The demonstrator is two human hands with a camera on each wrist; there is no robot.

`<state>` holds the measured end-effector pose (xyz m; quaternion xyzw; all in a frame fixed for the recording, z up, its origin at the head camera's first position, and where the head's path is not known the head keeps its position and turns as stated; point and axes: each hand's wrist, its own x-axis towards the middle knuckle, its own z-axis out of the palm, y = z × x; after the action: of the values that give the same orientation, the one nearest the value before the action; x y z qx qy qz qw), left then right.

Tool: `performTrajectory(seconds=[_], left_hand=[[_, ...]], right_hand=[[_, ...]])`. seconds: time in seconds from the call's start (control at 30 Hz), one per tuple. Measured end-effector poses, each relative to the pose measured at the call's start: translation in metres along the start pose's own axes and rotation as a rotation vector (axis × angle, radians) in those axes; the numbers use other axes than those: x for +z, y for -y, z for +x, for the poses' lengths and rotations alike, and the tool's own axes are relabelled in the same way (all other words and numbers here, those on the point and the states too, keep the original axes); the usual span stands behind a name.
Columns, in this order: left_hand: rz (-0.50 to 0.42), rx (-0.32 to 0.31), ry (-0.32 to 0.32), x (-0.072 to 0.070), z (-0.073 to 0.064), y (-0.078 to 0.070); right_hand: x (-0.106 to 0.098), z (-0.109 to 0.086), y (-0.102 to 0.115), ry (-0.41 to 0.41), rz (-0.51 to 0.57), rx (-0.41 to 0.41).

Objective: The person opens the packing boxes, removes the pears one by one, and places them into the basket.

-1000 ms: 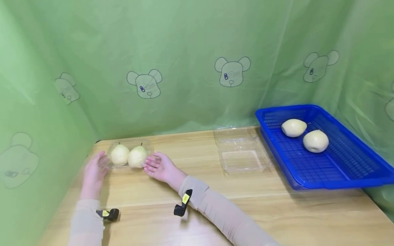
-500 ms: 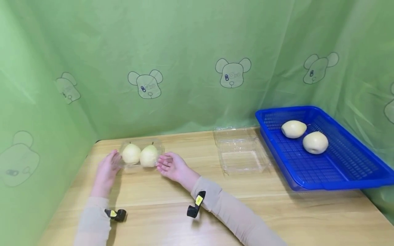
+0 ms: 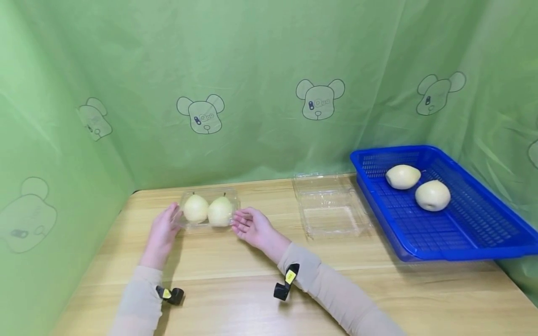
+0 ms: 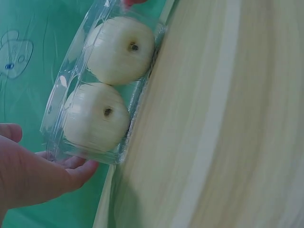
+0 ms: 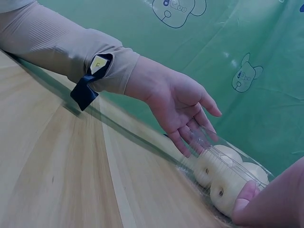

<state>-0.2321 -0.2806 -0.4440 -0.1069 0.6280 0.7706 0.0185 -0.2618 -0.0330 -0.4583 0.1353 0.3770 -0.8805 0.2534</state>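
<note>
A lidded clear plastic fruit box (image 3: 210, 191) stands near the table's back edge between my two hands. Inside it sit two pale yellow pears (image 3: 195, 208), side by side. My left hand (image 3: 163, 228) is at the box's left end; in the left wrist view its fingers (image 4: 78, 174) lie along that end, the thumb apart from the plastic. Against the opposite end rest the loosely bent fingers of my right hand (image 3: 254, 227). The right wrist view shows the left palm (image 5: 175, 102) facing the box, and the right hand (image 5: 268, 202) close in the foreground.
To the right lies a second clear plastic box (image 3: 329, 217), its lid raised toward the curtain. A blue plastic basket (image 3: 388, 228) at the far right holds two more pears (image 3: 433, 195). A green curtain (image 3: 260, 70) encloses the table's back and sides.
Both hands have moved to the right along the table, taking the box of pears with them. The second box and the basket have stayed put.
</note>
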Motion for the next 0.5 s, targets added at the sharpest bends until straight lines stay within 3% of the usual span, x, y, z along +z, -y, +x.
performTrajectory(seconds=[0.5], left_hand=[[-0.063,0.027,0.015,0.034,-0.006,0.012]], right_hand=[[-0.028,-0.02,0.013,-0.071,-0.039,-0.101]])
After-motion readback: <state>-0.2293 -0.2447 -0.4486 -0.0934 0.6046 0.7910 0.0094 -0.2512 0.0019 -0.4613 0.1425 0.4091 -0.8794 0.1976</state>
